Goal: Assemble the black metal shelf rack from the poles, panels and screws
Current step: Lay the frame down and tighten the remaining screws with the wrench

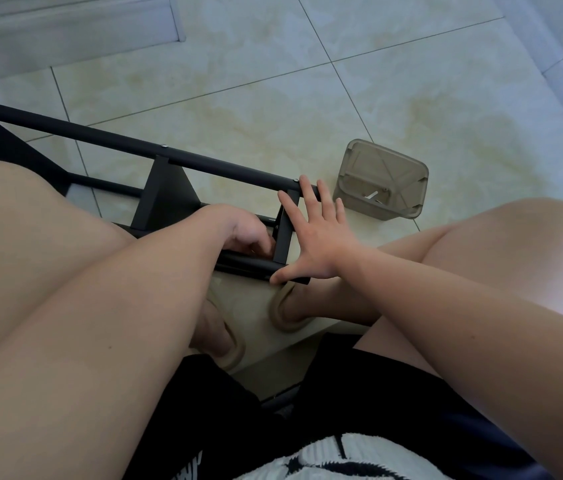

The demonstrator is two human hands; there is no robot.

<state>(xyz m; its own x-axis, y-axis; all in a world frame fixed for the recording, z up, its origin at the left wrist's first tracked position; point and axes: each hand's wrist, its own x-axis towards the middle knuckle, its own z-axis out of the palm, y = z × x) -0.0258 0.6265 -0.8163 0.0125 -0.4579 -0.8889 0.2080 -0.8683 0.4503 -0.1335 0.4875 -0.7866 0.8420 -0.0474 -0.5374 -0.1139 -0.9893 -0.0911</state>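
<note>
Right hand (314, 237) spread wide, fingers flat against the end panel (285, 233) of the black metal shelf rack (169, 199), thumb down on the near pole (249, 265), fingertips reaching the far pole (117, 142). Holding nothing, just bracing. Left hand (245, 233) curled, tucked inside the frame just left of that panel, fingers bunched at the panel-pole joint; cannot tell if it pinches a screw or tool, fingertips hidden.

Rack lies on its side on the tiled floor (273, 81) between the person's knees, 2 poles visible running away left of both hands, a second panel (162, 195) further left. Screw heads show on the far pole at both panels.

Clear plastic parts box (380, 180) sits on the floor just beyond the right hand, small hardware inside.

Handling judgement: rack is rigid steel, fairly light but long and awkward, smooth painted finish probably slippery; joints likely loose until screws tighten. Best grip around a pole close to a panel joint, not panel edges.
</note>
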